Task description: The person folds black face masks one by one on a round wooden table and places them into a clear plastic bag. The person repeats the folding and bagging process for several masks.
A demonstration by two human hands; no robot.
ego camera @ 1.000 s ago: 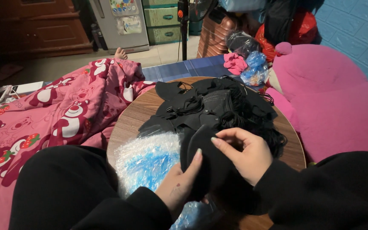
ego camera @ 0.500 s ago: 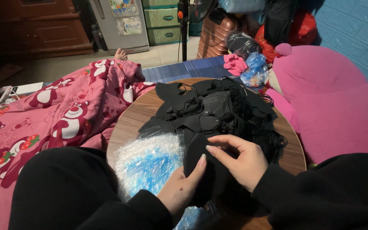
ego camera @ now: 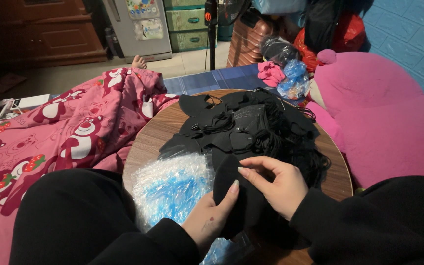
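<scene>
Hands are meeting over one black face mask [ego camera: 236,196] at the near edge of the round wooden table [ego camera: 158,137]. The left hand [ego camera: 209,221] is cupping the mask from below, thumb pressing up against its front, fingers closed around it. The right hand [ego camera: 278,186] is lying over its top edge, fingertips pinching the fabric. Just left, a heap of clear blue-tinted plastic bags [ego camera: 172,186] is resting. Beyond, a pile of black masks [ego camera: 251,127] is covering the tabletop. A pink blanket [ego camera: 74,132] is spreading farther left.
</scene>
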